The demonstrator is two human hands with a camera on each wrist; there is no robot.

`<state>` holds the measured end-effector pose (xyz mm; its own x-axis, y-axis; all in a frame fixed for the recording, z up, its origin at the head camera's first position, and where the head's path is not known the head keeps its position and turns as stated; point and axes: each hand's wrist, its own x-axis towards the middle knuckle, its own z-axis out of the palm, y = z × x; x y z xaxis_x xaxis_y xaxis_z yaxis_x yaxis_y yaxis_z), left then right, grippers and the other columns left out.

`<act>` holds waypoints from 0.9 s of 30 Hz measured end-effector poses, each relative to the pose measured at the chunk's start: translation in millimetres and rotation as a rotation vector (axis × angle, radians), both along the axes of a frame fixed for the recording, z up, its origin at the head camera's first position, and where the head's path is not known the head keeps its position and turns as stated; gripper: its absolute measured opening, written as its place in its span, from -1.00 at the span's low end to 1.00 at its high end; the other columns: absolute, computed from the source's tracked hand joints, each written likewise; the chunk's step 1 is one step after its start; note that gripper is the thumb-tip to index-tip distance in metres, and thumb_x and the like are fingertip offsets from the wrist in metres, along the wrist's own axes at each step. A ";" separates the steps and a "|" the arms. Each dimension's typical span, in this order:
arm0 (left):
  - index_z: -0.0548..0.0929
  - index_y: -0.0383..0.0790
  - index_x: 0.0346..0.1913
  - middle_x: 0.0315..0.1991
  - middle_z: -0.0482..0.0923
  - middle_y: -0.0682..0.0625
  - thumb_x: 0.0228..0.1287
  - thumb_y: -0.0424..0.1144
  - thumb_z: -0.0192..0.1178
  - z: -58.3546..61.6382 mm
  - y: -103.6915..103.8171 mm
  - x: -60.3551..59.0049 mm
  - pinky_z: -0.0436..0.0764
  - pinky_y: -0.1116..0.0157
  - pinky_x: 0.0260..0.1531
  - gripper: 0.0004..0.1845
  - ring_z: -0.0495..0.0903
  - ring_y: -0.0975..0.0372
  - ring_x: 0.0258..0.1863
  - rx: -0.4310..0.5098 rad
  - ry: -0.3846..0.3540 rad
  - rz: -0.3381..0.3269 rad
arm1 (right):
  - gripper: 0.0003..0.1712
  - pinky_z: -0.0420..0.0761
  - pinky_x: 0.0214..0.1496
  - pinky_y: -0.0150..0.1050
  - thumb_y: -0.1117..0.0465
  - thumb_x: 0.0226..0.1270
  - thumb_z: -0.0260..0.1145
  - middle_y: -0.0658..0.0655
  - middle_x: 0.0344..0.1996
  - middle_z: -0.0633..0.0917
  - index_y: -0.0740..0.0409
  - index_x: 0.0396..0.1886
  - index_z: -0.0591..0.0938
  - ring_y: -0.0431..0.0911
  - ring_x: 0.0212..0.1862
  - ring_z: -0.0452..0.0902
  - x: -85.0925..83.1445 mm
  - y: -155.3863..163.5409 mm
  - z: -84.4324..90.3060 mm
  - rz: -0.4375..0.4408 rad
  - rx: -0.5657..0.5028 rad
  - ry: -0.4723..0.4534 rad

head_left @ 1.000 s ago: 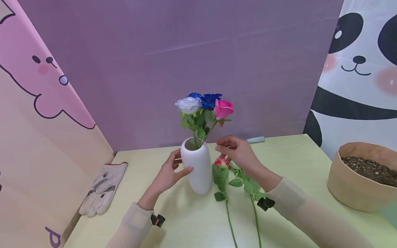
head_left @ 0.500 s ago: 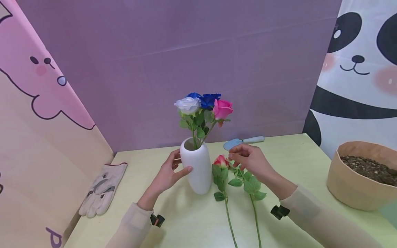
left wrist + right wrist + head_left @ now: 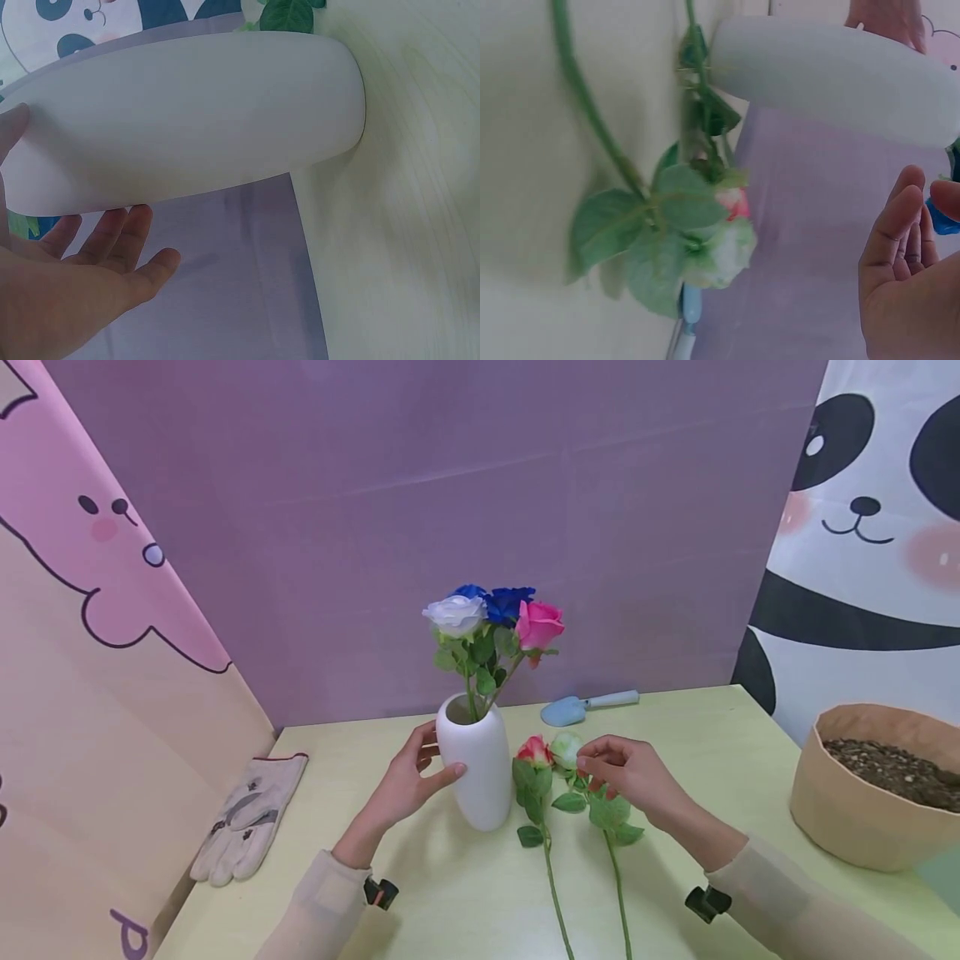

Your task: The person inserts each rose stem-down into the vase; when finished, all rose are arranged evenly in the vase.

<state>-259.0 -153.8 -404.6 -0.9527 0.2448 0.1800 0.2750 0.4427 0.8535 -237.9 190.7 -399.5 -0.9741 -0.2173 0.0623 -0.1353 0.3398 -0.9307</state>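
A white vase stands upright on the table, holding two blue roses, a white rose and a pink rose. My left hand grips the vase's left side, thumb in front and fingers behind; the left wrist view shows fingertips against its wall. Two roses lie to the right of the vase: a red one and a pale green-white one. Over the pale rose's leaves hovers my right hand, fingers loosely bent, with nothing visible between them in the right wrist view.
A blue hand trowel lies by the table's back edge. On the right is a tan fabric pot with soil, and on the left a work glove. A purple backdrop rises behind the table.
My right hand has moved right and slightly down, away from the vase, uncovering the trowel and the pale rose's bloom. The left hand and the vase have stayed in place.
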 end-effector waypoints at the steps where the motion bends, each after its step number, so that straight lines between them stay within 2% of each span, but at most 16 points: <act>1: 0.23 0.08 0.48 0.30 0.45 -0.02 0.18 0.06 0.43 -0.2 -0.1 0.0 0.37 -0.06 0.43 -0.15 0.47 0.06 0.31 0.000 0.000 0.000 | -0.62 0.66 -0.38 -0.19 0.06 0.43 0.31 0.02 -0.33 0.72 0.26 0.04 0.60 -0.04 -0.33 0.67 0.5 2.0 -2.8 -0.002 0.005 -0.007; 6: 0.23 0.06 0.48 0.31 0.44 -0.02 0.19 0.06 0.42 0.8 0.0 0.8 0.37 -0.06 0.43 -0.14 0.47 0.06 0.32 -0.003 -0.003 0.000 | -0.60 0.66 -0.36 -0.16 0.05 0.43 0.30 0.03 -0.32 0.72 0.27 0.05 0.60 0.01 -0.31 0.67 3.2 12.0 -18.2 -0.008 0.026 -0.042; 10: 0.23 0.05 0.48 0.31 0.44 -0.03 0.19 0.06 0.42 1.9 0.4 1.0 0.36 -0.07 0.44 -0.14 0.47 0.05 0.32 -0.005 -0.003 0.001 | -0.59 0.66 -0.37 -0.13 0.04 0.42 0.31 0.13 -0.30 0.73 0.29 0.02 0.60 0.06 -0.31 0.67 6.2 19.3 -32.9 -0.011 0.040 -0.075; 15: 0.23 0.09 0.48 0.31 0.45 -0.02 0.18 0.07 0.42 0.9 -0.2 -0.3 0.35 -0.08 0.44 -0.14 0.47 0.05 0.32 0.000 -0.005 -0.005 | -0.60 0.66 -0.36 -0.13 0.06 0.42 0.30 0.16 -0.28 0.74 0.32 0.01 0.61 -0.03 -0.35 0.64 10.5 26.1 -48.4 -0.017 0.059 -0.117; 27: 0.23 0.12 0.47 0.29 0.44 -0.01 0.18 0.07 0.43 -0.2 -0.7 -1.7 0.35 -0.08 0.44 -0.15 0.46 0.07 0.32 0.006 -0.014 -0.006 | -0.61 0.64 -0.36 -0.15 0.05 0.45 0.27 0.14 -0.25 0.76 0.30 0.00 0.61 -0.06 -0.32 0.65 18.6 34.4 -63.6 -0.015 0.078 -0.197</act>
